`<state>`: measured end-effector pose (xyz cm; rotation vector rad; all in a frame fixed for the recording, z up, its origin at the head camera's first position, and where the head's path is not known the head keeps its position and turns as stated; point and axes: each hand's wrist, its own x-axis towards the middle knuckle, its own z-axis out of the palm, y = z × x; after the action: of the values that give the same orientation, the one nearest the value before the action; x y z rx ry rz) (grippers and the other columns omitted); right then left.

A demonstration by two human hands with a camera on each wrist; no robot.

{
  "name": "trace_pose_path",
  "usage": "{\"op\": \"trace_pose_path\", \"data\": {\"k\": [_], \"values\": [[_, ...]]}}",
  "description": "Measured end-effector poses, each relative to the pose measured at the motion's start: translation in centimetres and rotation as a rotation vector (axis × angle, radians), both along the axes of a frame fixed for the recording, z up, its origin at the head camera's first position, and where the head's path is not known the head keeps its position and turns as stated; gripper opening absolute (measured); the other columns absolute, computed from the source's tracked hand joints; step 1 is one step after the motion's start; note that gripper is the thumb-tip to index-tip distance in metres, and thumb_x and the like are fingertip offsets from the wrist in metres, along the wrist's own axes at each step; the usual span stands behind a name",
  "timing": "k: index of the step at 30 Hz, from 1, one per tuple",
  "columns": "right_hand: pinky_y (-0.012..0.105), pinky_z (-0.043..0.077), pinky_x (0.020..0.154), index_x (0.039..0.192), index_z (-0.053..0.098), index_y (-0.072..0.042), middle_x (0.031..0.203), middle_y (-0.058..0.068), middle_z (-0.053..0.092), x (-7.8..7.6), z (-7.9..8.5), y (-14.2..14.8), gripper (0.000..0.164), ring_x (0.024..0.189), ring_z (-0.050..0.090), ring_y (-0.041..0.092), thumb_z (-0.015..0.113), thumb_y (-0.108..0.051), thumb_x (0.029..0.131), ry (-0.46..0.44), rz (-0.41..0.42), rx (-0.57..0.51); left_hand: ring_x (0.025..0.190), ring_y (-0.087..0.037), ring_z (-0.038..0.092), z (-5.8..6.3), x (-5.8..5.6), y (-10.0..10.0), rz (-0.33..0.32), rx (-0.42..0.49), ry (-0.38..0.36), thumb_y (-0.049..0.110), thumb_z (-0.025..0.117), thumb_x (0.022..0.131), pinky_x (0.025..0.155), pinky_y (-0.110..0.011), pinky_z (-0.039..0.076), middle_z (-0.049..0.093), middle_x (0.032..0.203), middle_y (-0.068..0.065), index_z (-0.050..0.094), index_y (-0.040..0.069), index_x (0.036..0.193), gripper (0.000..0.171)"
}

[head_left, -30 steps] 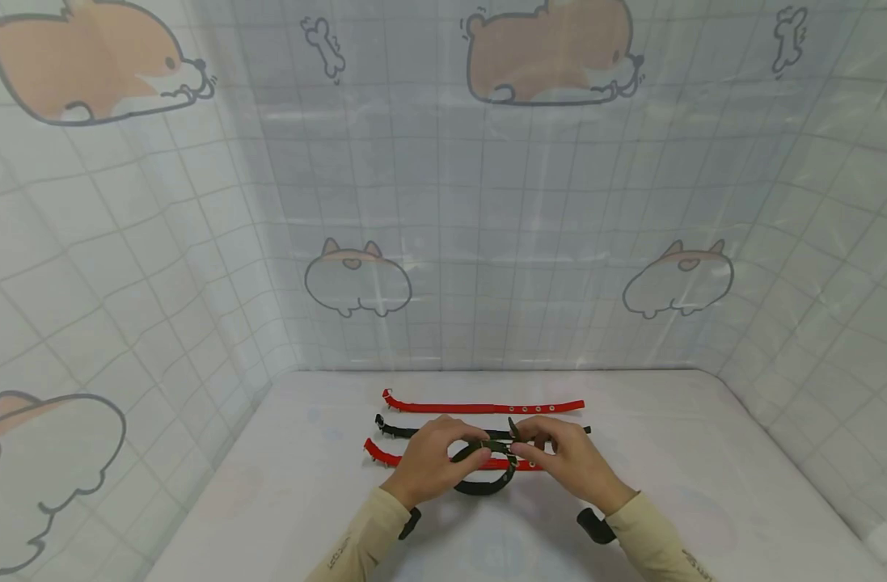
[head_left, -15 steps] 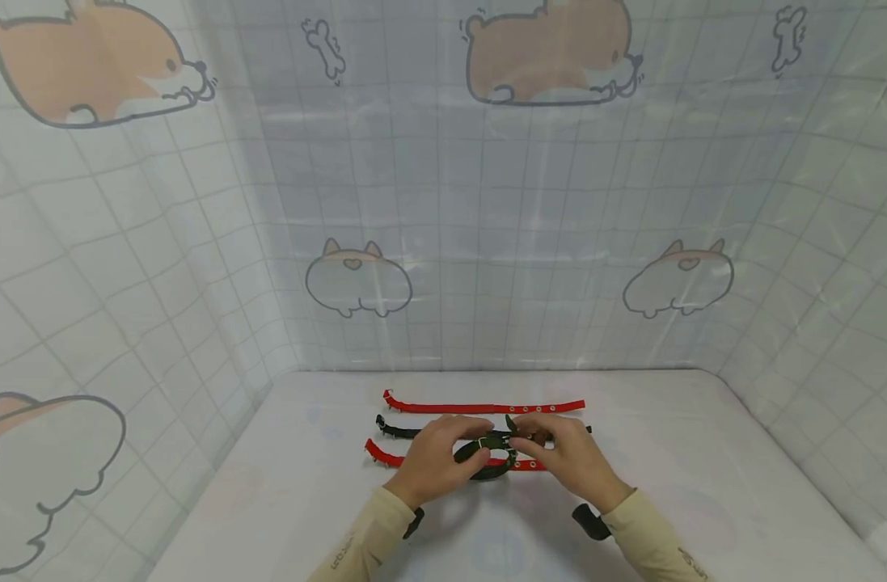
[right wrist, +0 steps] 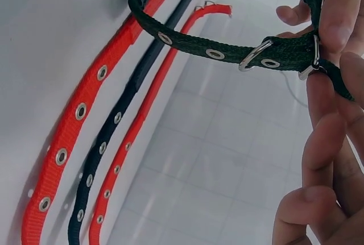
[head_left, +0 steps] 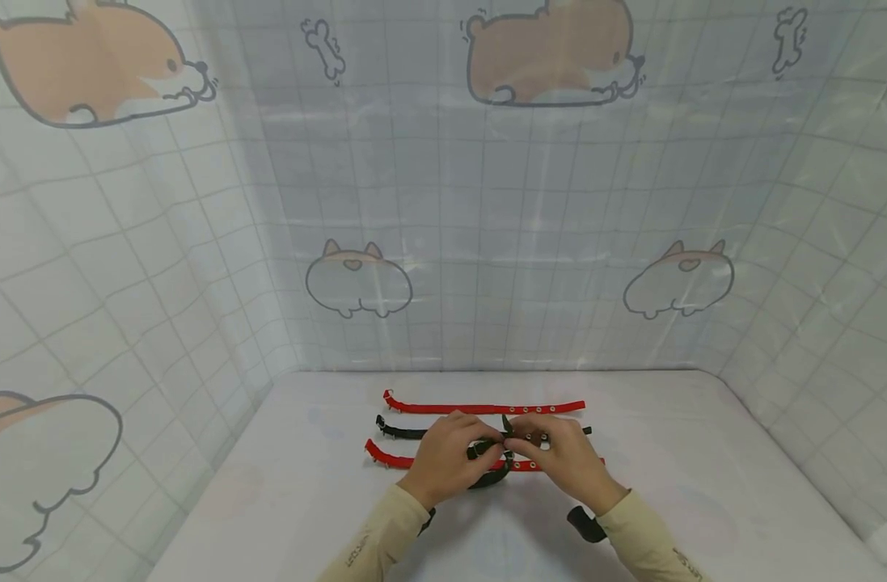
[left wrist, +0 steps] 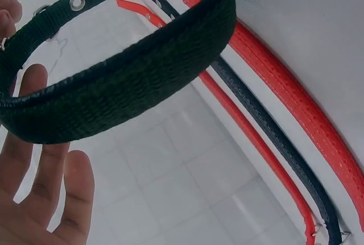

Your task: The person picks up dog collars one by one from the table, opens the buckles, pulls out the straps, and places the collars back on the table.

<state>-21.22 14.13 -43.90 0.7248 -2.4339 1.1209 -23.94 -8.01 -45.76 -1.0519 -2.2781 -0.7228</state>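
Note:
A dark green dog collar (left wrist: pixel 131 83) is bent into a loop, held above the table by both hands. The left hand (head_left: pixel 446 461) pinches it near the metal buckle (right wrist: pixel 316 52), which shows in the right wrist view. The right hand (head_left: pixel 567 457) pinches the strap's short tail, which sticks up between the hands in the head view. Fingertips of the two hands come close together at the buckle and partly hide it. A metal ring (right wrist: pixel 245 66) sits around the strap beside an eyelet. Other left-hand fingers (left wrist: pixel 77 188) are extended below the loop.
Behind the hands, a red collar (head_left: pixel 450 408), a black collar (head_left: pixel 399 433) and a nearer red collar (head_left: pixel 388 461) lie stretched side by side on the white table (head_left: pixel 268 485). Their eyelet ends point right. Patterned sheeting (head_left: pixel 516 323) walls in the back and sides.
The left hand has shifted a little to the right, so the two hands' fingertips are closer at the buckle. The collar loop has moved with them; the flat collars have stayed put.

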Motion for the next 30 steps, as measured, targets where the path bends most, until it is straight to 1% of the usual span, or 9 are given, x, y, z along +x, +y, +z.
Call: {"op": "trace_pose_path", "data": {"k": [2,9,12,18,22,27,30], "values": [[0.025,0.051,0.062,0.111,0.075,-0.019,0.092,-0.018,0.072,0.02,-0.07,0.03,0.025,0.073,0.061,0.003,0.080,-0.028,0.088,0.004,0.003,0.001,0.091,-0.005,0.060,0.01,-0.04,0.07,0.000,-0.001,-0.008,0.037,0.070,0.096,0.081,-0.024,0.051,0.072,0.097,0.016,0.078,0.025,0.100,0.015],[0.025,0.052,0.061,0.110,0.075,-0.018,0.095,-0.015,0.073,0.01,-0.18,0.17,0.023,0.073,0.062,0.002,0.080,-0.025,0.088,0.018,0.022,-0.013,0.091,-0.005,0.060,0.16,-0.07,0.23,-0.007,0.004,-0.091,0.033,0.074,0.093,0.081,-0.025,0.051,0.071,0.096,0.016,0.077,0.025,0.096,0.010],[0.025,0.052,0.061,0.109,0.075,-0.018,0.094,-0.016,0.073,-0.03,-0.11,0.18,0.022,0.073,0.062,0.003,0.080,-0.025,0.088,0.011,0.035,-0.024,0.093,-0.005,0.060,0.26,-0.15,0.32,-0.014,0.004,-0.112,0.033,0.074,0.092,0.083,-0.026,0.051,0.071,0.096,0.016,0.075,0.025,0.095,0.009],[0.025,0.052,0.061,0.108,0.076,-0.017,0.093,-0.018,0.072,-0.05,-0.10,0.18,0.023,0.073,0.062,0.004,0.080,-0.027,0.088,-0.012,0.043,-0.028,0.093,-0.007,0.061,0.26,-0.24,0.32,-0.017,-0.011,-0.088,0.033,0.073,0.093,0.083,-0.026,0.052,0.071,0.095,0.016,0.073,0.025,0.093,0.008],[0.026,0.053,0.062,0.108,0.076,-0.017,0.093,-0.019,0.072,-0.04,-0.09,0.13,0.024,0.073,0.063,0.004,0.079,-0.030,0.088,-0.025,0.038,-0.029,0.088,-0.009,0.062,0.26,-0.17,0.33,0.004,-0.008,-0.085,0.031,0.071,0.093,0.079,-0.025,0.051,0.069,0.091,0.016,0.071,0.025,0.090,0.007],[0.027,0.054,0.063,0.107,0.077,-0.017,0.092,-0.018,0.072,0.01,0.07,0.00,0.024,0.075,0.064,0.005,0.078,-0.032,0.089,-0.053,0.040,-0.040,0.081,-0.009,0.059,0.27,-0.23,0.52,0.029,-0.009,-0.039,0.028,0.069,0.090,0.074,-0.025,0.050,0.067,0.085,0.016,0.067,0.024,0.085,0.007],[0.027,0.054,0.064,0.107,0.077,-0.017,0.091,-0.018,0.072,0.03,0.14,-0.07,0.025,0.075,0.064,0.005,0.078,-0.033,0.088,-0.055,0.038,-0.040,0.080,-0.008,0.057,0.35,-0.24,0.50,0.042,-0.004,-0.016,0.025,0.069,0.088,0.073,-0.027,0.049,0.067,0.084,0.015,0.066,0.023,0.084,0.006]]}}
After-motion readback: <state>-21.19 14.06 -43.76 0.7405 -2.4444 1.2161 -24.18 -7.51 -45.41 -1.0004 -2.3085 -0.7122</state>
